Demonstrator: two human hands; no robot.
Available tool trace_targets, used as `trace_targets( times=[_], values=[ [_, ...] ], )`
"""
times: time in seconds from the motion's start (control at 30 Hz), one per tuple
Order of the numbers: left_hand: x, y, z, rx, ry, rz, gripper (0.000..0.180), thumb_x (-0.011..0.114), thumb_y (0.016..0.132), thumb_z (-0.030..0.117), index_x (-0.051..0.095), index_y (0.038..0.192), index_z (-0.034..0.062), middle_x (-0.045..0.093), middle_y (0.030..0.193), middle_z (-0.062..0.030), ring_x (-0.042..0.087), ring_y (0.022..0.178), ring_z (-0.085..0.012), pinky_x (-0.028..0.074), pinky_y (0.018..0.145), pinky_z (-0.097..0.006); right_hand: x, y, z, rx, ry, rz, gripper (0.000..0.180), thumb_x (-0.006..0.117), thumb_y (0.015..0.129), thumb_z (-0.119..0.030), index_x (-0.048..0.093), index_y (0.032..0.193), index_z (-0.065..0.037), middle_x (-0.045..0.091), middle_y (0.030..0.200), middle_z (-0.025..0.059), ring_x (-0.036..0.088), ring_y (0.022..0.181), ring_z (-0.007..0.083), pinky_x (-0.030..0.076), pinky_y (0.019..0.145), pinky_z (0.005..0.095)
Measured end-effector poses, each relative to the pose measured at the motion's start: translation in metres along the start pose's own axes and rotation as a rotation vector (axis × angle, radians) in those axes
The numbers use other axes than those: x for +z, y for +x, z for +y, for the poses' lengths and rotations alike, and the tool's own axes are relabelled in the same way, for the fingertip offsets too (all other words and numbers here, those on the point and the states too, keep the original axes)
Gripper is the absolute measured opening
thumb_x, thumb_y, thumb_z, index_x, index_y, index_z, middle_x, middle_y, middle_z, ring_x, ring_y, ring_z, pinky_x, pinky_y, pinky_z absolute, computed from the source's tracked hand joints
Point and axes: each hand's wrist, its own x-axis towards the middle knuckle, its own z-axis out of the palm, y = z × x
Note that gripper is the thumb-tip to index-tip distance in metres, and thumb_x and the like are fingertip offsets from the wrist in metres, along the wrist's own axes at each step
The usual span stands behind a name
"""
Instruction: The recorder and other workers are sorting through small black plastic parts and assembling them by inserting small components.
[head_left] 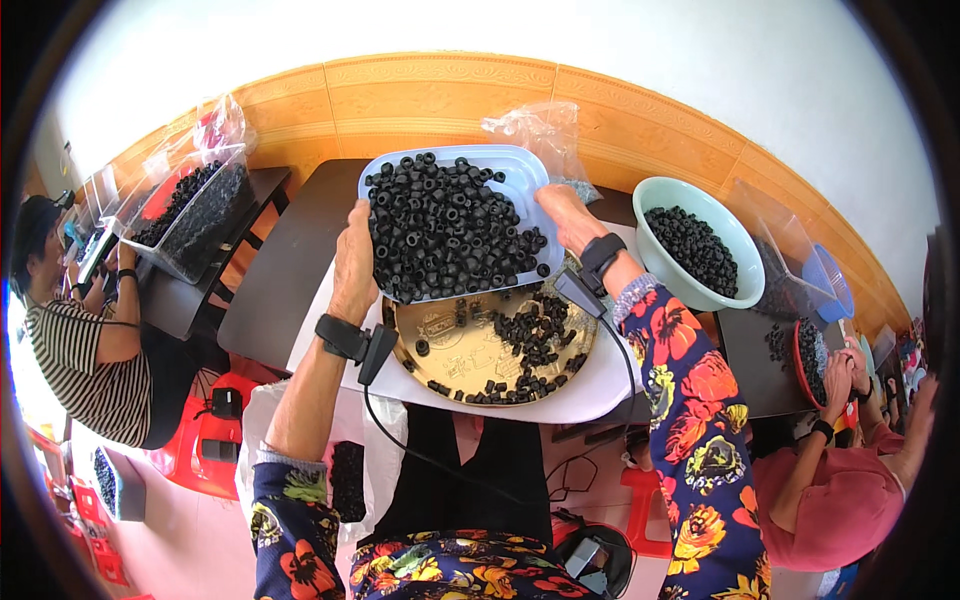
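I hold a pale blue rectangular tray [520, 172] full of small black rings, tilted toward me. My left hand [353, 262] grips its left edge and my right hand [565, 218] grips its right edge. Black rings [440, 225] fill the tray, and some lie on the round gold plate [455, 355] under its near edge. The plate rests on a white sheet [590, 395] on the dark table. Each wrist wears a black band with a cable.
A mint-green bowl [665, 195] of black rings stands at the right, a clear plastic bag [545, 130] behind the tray. A person in a striped shirt [85, 350] sits at the left by a bagged bin of rings. Another person [850, 470] works at the right.
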Motion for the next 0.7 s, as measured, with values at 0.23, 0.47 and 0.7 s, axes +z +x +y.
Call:
trace_targets(
  times=[0.23, 0.47, 0.7],
  values=[
    [-0.018, -0.002, -0.011, 0.015, -0.264, 0.204, 0.056, 0.036, 0.096, 0.048, 0.052, 0.123, 0.0018, 0.061, 0.117, -0.0103, 0.059, 0.104, -0.0207, 0.05, 0.087, -0.035, 0.056, 0.028, -0.003, -0.05, 0.093, -0.056, 0.033, 0.049, 0.083, -0.015, 0.056, 0.102, 0.011, 0.06, 0.103, 0.0185, 0.055, 0.096, 0.0228, 0.044, 0.078, 0.0363],
    [0.006, -0.005, -0.018, 0.021, -0.296, 0.175, 0.054, 0.042, 0.096, 0.045, 0.05, 0.125, 0.0003, 0.058, 0.12, -0.0109, 0.06, 0.103, -0.022, 0.051, 0.087, -0.034, 0.05, 0.06, 0.012, -0.1, 0.08, 0.08, 0.031, 0.046, 0.082, -0.013, 0.06, 0.102, 0.007, 0.061, 0.102, 0.0187, 0.057, 0.094, 0.0245, 0.044, 0.077, 0.0387],
    [-0.025, -0.005, -0.032, 0.187, -0.125, 0.148, 0.06, 0.05, 0.093, 0.047, 0.046, 0.13, 0.0002, 0.057, 0.121, -0.0092, 0.057, 0.107, -0.0197, 0.047, 0.093, -0.033, 0.076, 0.023, -0.008, -0.259, 0.19, -0.082, 0.02, 0.049, 0.079, -0.012, 0.061, 0.089, 0.001, 0.058, 0.085, 0.0095, 0.05, 0.077, 0.0188, 0.04, 0.068, 0.037]
  ],
)
